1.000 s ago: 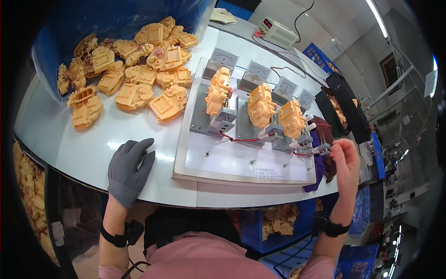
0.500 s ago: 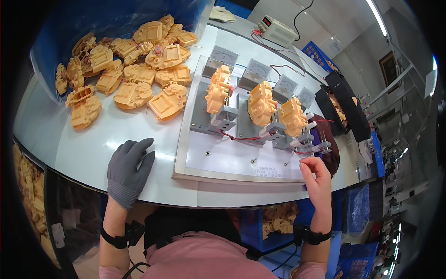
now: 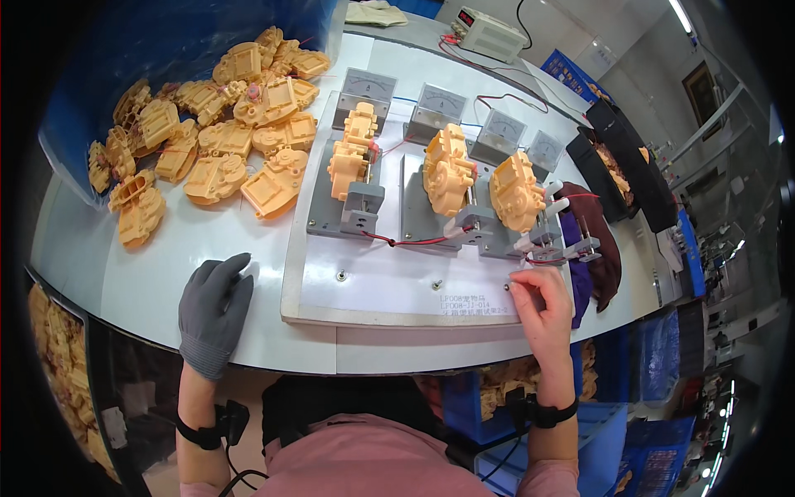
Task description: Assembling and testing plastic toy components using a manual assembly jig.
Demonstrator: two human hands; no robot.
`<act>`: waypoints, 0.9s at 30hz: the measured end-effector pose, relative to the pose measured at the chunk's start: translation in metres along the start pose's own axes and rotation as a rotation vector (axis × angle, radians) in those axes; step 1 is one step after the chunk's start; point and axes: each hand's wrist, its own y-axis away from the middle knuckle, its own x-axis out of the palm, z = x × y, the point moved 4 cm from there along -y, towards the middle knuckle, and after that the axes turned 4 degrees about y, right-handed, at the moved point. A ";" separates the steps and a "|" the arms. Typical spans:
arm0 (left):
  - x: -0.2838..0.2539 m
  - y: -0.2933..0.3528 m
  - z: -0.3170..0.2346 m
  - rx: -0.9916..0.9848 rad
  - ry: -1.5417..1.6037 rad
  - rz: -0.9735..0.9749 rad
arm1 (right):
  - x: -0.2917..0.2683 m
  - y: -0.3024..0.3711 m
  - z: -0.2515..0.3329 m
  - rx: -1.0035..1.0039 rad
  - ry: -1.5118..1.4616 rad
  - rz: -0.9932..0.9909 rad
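Note:
My left hand (image 3: 217, 313), in a grey glove, rests open on the white table beside a white test board (image 3: 397, 319), holding nothing. My bare right hand (image 3: 544, 308) is at the board's right front, with thumb and forefinger closed at a small toggle switch (image 3: 507, 287). Two more toggle switches, a middle one (image 3: 436, 285) and a left one (image 3: 341, 276), stand along the board. Three orange plastic gearbox housings, the left (image 3: 352, 153), middle (image 3: 448, 172) and right (image 3: 517, 192), sit upright in grey fixtures with red and black wires.
Behind the fixtures stand several analog meters (image 3: 436, 108). Loose orange housings (image 3: 217, 178) spill from a blue bin (image 3: 62, 157) at the left. A power supply (image 3: 490, 35) is at the back. Black boxes (image 3: 633, 178) and a dark red cloth (image 3: 598, 236) lie at the right.
My right hand has come in from the right edge of the board to the rightmost toggle switch. My left hand stays resting on the table. The whole view has shifted slightly.

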 end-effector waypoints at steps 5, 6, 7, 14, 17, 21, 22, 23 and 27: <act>0.001 -0.001 0.002 -0.015 0.003 0.009 | 0.005 0.002 -0.002 0.003 -0.012 -0.032; 0.002 -0.001 0.002 -0.018 0.001 0.012 | 0.006 0.003 -0.003 -0.001 0.005 -0.032; 0.002 -0.001 0.001 -0.017 -0.003 0.018 | 0.006 0.004 -0.003 -0.005 0.021 -0.032; 0.000 -0.001 0.001 -0.021 -0.005 0.015 | 0.008 0.004 -0.005 -0.033 0.037 -0.057; -0.001 -0.001 0.000 -0.030 -0.003 0.021 | 0.008 0.003 -0.005 -0.055 0.053 -0.056; -0.002 -0.001 -0.003 -0.036 0.011 0.028 | 0.007 0.004 -0.005 -0.048 0.037 -0.063; -0.002 -0.001 -0.003 -0.038 0.013 0.026 | 0.007 0.004 -0.005 -0.046 0.033 -0.066; -0.002 -0.001 -0.003 -0.039 0.015 0.025 | 0.008 0.004 -0.004 -0.044 0.029 -0.069; -0.002 0.000 -0.001 -0.022 0.006 0.010 | 0.008 0.004 -0.005 -0.049 0.016 -0.076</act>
